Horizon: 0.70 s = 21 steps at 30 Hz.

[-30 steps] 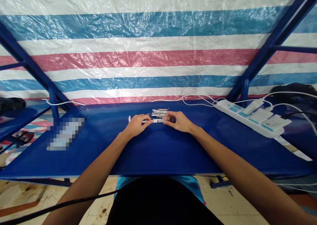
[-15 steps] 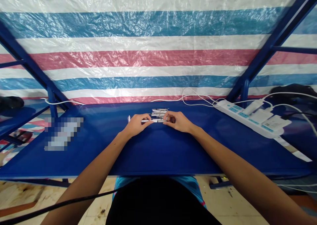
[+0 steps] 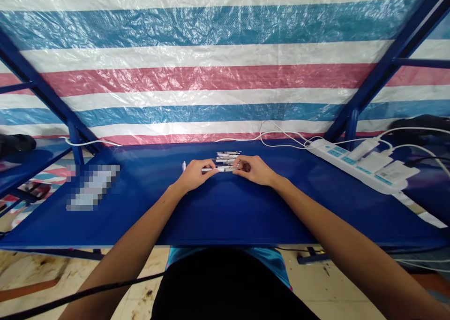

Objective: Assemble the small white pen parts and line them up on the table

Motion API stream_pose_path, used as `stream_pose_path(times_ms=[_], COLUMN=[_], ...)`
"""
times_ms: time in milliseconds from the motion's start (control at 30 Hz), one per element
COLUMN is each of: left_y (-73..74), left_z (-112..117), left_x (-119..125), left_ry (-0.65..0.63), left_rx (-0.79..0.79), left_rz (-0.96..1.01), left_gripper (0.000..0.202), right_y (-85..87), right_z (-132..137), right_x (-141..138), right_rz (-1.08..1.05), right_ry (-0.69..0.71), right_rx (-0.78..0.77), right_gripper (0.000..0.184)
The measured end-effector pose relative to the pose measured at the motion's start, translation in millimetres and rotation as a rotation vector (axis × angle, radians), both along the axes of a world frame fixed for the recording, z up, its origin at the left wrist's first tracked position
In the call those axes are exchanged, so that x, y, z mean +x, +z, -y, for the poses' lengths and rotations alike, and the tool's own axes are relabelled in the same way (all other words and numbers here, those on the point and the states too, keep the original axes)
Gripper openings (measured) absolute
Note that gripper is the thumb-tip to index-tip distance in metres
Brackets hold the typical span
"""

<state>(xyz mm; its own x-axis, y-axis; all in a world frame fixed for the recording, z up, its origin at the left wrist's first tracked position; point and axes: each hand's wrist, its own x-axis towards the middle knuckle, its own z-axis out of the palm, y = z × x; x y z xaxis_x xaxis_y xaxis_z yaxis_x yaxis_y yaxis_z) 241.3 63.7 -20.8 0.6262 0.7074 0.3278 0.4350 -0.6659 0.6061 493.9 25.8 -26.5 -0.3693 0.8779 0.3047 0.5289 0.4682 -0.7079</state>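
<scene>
Between my two hands a slim white pen (image 3: 225,169) lies crosswise, just above or on the blue tabletop. The fingers of my left hand (image 3: 197,174) pinch its left end. At the other end, my right hand (image 3: 253,170) grips it with thumb and curled fingers. Right behind this pen, several more white pens (image 3: 227,156) with dark parts lie in a stack, partly covered by my right fingers. A small white upright-looking piece (image 3: 184,165) shows past the back of my left hand; its kind I cannot make out.
A white power strip (image 3: 358,166) with plugged-in chargers sits at the right, its white cables (image 3: 277,134) running along the back edge. A blurred pale object (image 3: 93,188) lies on the left of the blue table (image 3: 239,212). Behind hangs a striped plastic sheet (image 3: 218,80) between blue metal posts.
The camera view has shifted slightly. Both hands keep their hold on the pen in nearly the same place; the stacked pens have not visibly moved on the table.
</scene>
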Motion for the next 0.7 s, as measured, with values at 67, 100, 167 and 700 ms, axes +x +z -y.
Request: stream_pose_path(times_ms=[67,100,167,700], left_y=[0.5,0.7,1.0,4.6], left_z=[0.2,0.3,0.3,0.3], left_x=[0.3,0.5,0.7,-0.4], left_ry=[0.001,-0.001,-0.008,-0.016], left_rx=[-0.009,-0.013,-0.021,0.044], left_rz=[0.002,0.004,0.007,-0.034], left_gripper=[0.034,0.035,0.036,0.039], right_y=[0.5,0.6,0.3,2.8], right_z=[0.1,0.1,-0.1,3.5], right_x=[-0.1,0.0,0.3,-1.6], right_rz=[0.001,0.002,0.005,-0.003], right_ry=[-0.002,-0.003,-0.004,0.027], right_rx=[0.003,0.004,0.006,-0.015], right_gripper=[0.013,0.013,0.014,0.030])
